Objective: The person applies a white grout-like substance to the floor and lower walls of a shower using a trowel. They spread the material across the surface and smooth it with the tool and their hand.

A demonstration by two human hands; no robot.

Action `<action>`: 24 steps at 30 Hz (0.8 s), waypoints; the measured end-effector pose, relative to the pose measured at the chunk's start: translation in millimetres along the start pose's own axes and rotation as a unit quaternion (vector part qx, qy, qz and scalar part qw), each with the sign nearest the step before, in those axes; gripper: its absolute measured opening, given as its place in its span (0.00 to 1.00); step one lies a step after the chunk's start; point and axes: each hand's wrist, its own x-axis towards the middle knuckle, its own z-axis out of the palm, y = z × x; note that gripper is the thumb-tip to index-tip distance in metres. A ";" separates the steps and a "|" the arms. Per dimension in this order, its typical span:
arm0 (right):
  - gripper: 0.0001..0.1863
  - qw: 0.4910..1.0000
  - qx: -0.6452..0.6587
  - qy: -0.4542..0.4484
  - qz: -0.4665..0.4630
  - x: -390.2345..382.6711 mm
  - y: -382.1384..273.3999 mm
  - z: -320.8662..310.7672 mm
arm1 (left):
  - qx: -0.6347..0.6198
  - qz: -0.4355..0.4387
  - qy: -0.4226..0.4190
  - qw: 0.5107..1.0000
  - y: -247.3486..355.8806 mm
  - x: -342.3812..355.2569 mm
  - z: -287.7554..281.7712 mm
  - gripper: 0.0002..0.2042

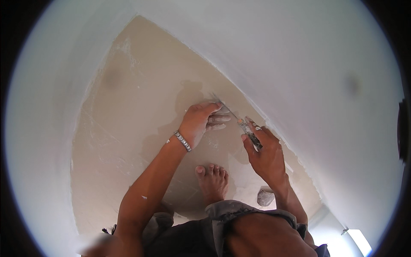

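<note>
My right hand (266, 150) is closed round the dark, putty-smeared handle of a putty knife (251, 133). Its thin metal blade, seen nearly edge-on, points up and left toward my left hand (201, 122). The left thumb meets the blade near its far end. Below the thumb, the other left fingers stretch out with white putty or plaster on them. A silver link bracelet (183, 141) circles the left wrist. White smears also mark the right fingers.
White walls meet at a far corner; one wall (308, 98) runs close along my right. Dusty, scuffed beige floor (128, 98) lies between them. My bare foot (212, 182) stands below the hands. A grey lump (265, 197) lies beside the right forearm.
</note>
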 end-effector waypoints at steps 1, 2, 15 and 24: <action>0.21 0.997 -0.058 0.021 -0.036 0.9 0.1 -1.9 | -0.038 0.001 -0.016 0.999 0.3 0.7 -0.6 0.13; 0.21 0.996 -0.078 0.028 -0.045 1.9 -0.5 -2.3 | -0.076 0.001 -0.032 0.997 0.3 1.7 -2.3 0.15; 0.17 0.981 -0.148 0.077 -0.096 11.9 -25.6 0.2 | -0.015 0.040 0.012 0.999 -4.4 6.7 -3.4 0.18; 0.15 0.978 -0.159 0.073 -0.114 15.4 -27.8 2.1 | -0.031 0.053 0.037 0.997 -6.2 5.2 -2.4 0.17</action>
